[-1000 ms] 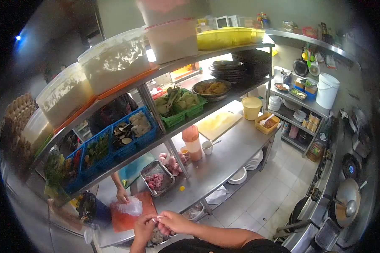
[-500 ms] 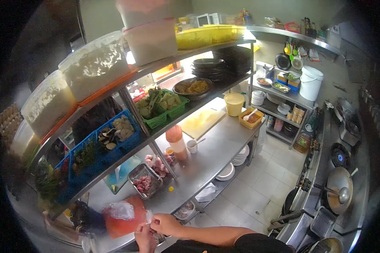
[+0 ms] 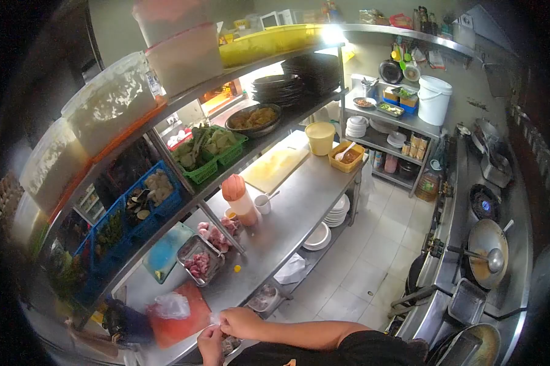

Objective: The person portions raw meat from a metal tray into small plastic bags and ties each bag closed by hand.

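Observation:
At the lower edge of the view, my left hand (image 3: 210, 345) and my right hand (image 3: 239, 322) are close together with fingers pinched. A small, whitish, translucent piece that looks like plastic bag (image 3: 214, 318) shows between them. Just left of the hands lies a red cutting board (image 3: 186, 320), with a clear plastic bag (image 3: 172, 305) resting on it. Beyond the board is a metal tray (image 3: 211, 266) of cut raw meat (image 3: 197, 265). Part of a container shows below my hands, its contents mostly hidden.
Steel counter (image 3: 281, 210) holds a sauce bottle (image 3: 239, 201), a white cup (image 3: 262, 204), a teal board (image 3: 168, 253) and a yellowed board (image 3: 278, 165). Shelves above carry blue baskets (image 3: 147, 204) and a green basket (image 3: 217, 161). A wok (image 3: 489, 253) sits on the right-hand stove.
The camera view has shifted, so the surroundings sit further left and slightly higher. Both hands stay together in nearly the same place, still pinching.

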### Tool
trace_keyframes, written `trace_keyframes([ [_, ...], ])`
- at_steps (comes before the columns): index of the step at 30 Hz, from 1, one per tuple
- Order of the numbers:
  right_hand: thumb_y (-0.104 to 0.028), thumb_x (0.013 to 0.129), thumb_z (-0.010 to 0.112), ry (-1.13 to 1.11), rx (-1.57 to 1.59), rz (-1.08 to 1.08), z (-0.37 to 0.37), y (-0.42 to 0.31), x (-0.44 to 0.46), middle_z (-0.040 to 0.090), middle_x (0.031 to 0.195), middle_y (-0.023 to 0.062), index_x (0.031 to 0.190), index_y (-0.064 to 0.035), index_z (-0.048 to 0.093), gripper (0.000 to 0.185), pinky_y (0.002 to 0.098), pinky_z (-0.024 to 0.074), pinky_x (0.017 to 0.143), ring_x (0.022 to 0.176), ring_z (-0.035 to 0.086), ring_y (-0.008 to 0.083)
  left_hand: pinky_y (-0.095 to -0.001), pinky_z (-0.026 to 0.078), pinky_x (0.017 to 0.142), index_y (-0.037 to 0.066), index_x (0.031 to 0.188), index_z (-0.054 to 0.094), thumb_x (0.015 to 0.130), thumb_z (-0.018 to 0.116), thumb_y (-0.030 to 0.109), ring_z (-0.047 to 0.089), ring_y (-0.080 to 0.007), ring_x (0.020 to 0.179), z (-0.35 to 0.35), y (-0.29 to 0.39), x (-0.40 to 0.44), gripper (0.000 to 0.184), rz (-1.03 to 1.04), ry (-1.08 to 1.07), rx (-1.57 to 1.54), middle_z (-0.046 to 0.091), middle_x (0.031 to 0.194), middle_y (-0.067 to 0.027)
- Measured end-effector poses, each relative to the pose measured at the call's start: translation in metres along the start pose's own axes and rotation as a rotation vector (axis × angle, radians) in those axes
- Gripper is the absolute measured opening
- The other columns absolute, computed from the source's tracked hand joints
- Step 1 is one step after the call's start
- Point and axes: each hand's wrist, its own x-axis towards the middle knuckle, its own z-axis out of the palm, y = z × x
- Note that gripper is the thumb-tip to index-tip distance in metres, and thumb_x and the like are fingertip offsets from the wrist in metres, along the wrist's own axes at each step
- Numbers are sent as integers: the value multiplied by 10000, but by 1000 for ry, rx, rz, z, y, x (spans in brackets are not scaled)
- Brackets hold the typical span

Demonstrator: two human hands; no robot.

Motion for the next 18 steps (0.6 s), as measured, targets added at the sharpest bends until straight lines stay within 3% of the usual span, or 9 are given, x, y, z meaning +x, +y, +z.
trace_keyframes([
  [2,-246,816,636,35,115,-82,0,-3,-5,662,868,147,909,-57,623,211,461,506,716,811,643,355,-280,476,624,-7,867,677,894,572,80,607,-117,724,10,25,-6,139,-75,-21,-116,665,815,-60],
  [6,-241,825,632,69,160,-190,-4,-9,-11,649,863,137,917,-61,605,204,469,500,719,823,635,360,-287,493,696,0,888,648,896,561,50,630,-152,765,-2,4,4,101,-117,-68,-371,661,835,-73],
  [9,-233,827,634,39,16,-93,-2,-3,-10,645,870,143,924,-59,603,201,475,502,722,834,636,366,-279,493,725,-3,876,649,905,572,60,627,-146,771,2,4,4,104,-86,-144,-414,661,837,-64],
  [18,-266,857,595,-199,-67,40,-8,-25,-5,650,854,183,936,-57,602,224,499,498,744,839,636,395,-280,508,662,-20,865,651,902,601,95,622,-152,711,-8,1,-11,131,-44,35,23,651,801,-71],
])
